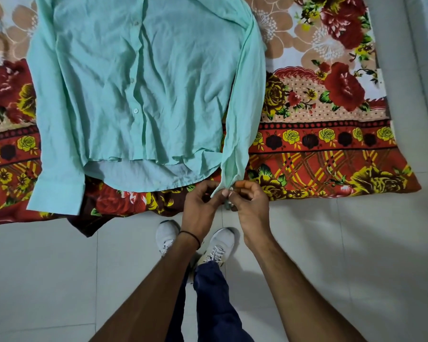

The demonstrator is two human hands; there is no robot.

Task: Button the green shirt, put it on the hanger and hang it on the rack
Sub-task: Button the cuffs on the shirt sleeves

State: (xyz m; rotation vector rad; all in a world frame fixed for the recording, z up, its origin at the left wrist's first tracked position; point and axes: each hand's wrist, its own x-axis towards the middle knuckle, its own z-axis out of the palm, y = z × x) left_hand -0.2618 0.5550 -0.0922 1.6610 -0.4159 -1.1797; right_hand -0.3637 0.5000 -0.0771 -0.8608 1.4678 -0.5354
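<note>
- Under my hands, nearest to me, my white shoes [167, 234] stood on the pale tiled floor [356, 243]. It ran open to either side, so I judged I had room to step along the bedside.
- My left hand [199, 206] and right hand [251, 206] met knuckle to knuckle around the cuff [226, 205]. The left hand's fingers were curled and pinching one flap. The right hand's thumb and fingertips were closed on the other flap.
- Something small and pale showed between my fingertips, perhaps the cuff button. I could not tell whether it had gone through its hole.
- I took the step in hand to be buttoning this cuff. The next move would call for holding the hole open with one hand and pushing the button through with the other.
- Just past my hands, the sleeve [242, 119] rose taut and away from me, lifted off the edge of the flowered sheet [331, 144].
- Beyond and to the left of my left hand, the green shirt [104, 95] lay front up on the sheet, its hem near the sheet's edge. The front buttons [135, 110] looked done up as far as I could see.
- Well left of my left hand, the other sleeve [57, 169] lay flat with its cuff close to that same edge.
- To the right of my right hand the sheet lay bare. No hanger or rack was in view, so I would have to look for them elsewhere.
</note>
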